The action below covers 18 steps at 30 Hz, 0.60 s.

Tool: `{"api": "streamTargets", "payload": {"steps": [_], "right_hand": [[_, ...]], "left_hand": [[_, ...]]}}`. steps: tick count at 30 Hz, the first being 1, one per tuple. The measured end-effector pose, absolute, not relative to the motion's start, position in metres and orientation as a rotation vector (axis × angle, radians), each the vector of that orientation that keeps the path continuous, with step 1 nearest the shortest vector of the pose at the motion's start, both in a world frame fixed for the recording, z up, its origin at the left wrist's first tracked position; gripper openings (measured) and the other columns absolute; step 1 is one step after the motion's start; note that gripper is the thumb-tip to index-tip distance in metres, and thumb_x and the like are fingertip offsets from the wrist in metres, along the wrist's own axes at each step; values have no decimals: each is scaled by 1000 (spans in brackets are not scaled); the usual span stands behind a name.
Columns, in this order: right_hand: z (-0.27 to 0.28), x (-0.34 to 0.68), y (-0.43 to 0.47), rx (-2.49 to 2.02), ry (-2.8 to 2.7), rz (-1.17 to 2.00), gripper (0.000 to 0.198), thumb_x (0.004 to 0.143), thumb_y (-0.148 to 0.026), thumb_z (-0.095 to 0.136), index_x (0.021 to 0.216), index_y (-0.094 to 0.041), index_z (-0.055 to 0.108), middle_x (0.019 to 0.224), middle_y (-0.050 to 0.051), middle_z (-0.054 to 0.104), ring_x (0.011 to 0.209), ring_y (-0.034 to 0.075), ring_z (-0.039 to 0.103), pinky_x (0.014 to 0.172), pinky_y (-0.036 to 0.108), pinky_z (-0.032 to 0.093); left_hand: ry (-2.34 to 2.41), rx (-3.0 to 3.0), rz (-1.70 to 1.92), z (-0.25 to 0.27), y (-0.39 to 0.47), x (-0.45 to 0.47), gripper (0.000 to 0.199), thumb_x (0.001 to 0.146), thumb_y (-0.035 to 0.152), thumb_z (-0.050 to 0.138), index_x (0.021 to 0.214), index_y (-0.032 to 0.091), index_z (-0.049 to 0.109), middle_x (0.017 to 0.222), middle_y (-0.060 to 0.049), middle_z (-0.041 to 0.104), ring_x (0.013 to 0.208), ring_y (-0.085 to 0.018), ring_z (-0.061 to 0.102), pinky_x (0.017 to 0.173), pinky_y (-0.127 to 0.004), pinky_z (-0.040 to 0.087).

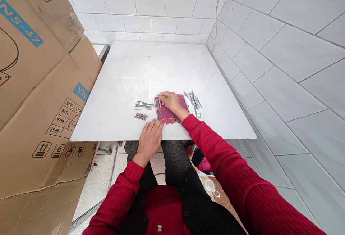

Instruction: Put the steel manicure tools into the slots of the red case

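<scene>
Tiled walls [151, 4] around a white table [167, 62], unfolded red-and-purple case [167, 115] near its front edge, right hand [170, 100] pinching a slim metal tool [160, 103] over the case's left half, left hand [151, 136] flat against the case's near corner, gripping nothing, metal implements [143, 106] alongside.

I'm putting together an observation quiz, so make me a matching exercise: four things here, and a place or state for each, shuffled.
1. Manicure case
2. Ring-handled scissors
3. Left hand
4. Cardboard box

A. Lying right of the case
B. Brown, at the view's left side
C. Open, purple inside
D. Fingers at the case's near left corner

Pairs: 1-C, 2-A, 3-D, 4-B
</scene>
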State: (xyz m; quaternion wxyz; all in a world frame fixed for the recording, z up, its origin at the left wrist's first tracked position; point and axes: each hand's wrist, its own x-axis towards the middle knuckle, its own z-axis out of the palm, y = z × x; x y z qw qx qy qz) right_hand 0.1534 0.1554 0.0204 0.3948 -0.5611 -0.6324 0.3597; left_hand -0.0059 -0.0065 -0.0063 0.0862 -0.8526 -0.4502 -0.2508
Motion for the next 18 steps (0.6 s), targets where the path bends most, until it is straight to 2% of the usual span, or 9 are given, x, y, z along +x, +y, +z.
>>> {"api": "streamTargets", "payload": {"steps": [3, 6, 10, 18], "right_hand": [[19, 154, 154, -1424, -1770, 640, 25, 91, -17, 53, 93, -20, 77, 89, 4, 75, 84, 18, 68, 83, 32, 52], [16, 154, 150, -1430, -1890, 467, 30, 93, -13, 48, 98, -19, 77, 106, 7, 74, 101, 20, 64, 93, 34, 48], [13, 153, 144, -1458, -1986, 383, 34, 95, -13, 44, 107, -17, 76, 107, 10, 70, 101, 21, 60, 90, 33, 46], [15, 151, 135, -1476, -2052, 285, 34, 97, -13, 42, 107, -17, 74, 105, 9, 67, 94, 21, 59, 82, 30, 45]], "left_hand": [[-1344, -2551, -740, -6, -6, -6, 40, 96, 10, 47, 134, 15, 60, 139, -8, 63, 131, -28, 56, 112, -46, 42], [-1347, -2557, -740, -6, -6, -6, 41, 96, 10, 47, 134, 15, 59, 139, -9, 63, 132, -28, 55, 112, -46, 42], [-1349, -2569, -736, -6, -6, -6, 41, 96, 11, 47, 134, 15, 59, 139, -9, 63, 133, -28, 54, 113, -46, 42], [-1366, -2565, -752, -6, -7, -6, 41, 96, 11, 45, 135, 16, 59, 139, -10, 63, 134, -28, 54, 112, -47, 42]]}}
